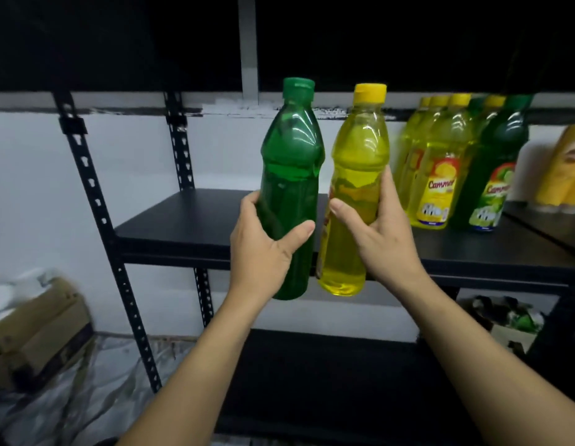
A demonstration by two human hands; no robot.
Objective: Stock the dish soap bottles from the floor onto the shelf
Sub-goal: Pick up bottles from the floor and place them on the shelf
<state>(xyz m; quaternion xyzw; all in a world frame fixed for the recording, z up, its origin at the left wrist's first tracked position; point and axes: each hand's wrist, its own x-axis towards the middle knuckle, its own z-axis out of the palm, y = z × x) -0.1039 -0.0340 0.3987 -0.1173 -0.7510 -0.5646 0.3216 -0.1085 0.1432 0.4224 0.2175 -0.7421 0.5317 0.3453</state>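
L hand [263, 249] is gripping the green bottle [289, 175] and R hand [382, 239] the yellow bottle [357, 175], fingers curled round each, both upright w/ bases hanging in front of the shelf [183, 217] edge, yellow one nearer the stocked row [440, 175].

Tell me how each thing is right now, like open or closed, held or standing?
green bottle: capped, upright, held up by the left hand
yellow bottle: capped, upright, held up by the right hand
shelved bottles: capped, upright, standing on the right side of the shelf
cardboard box: on the floor, left; open or shut unclear
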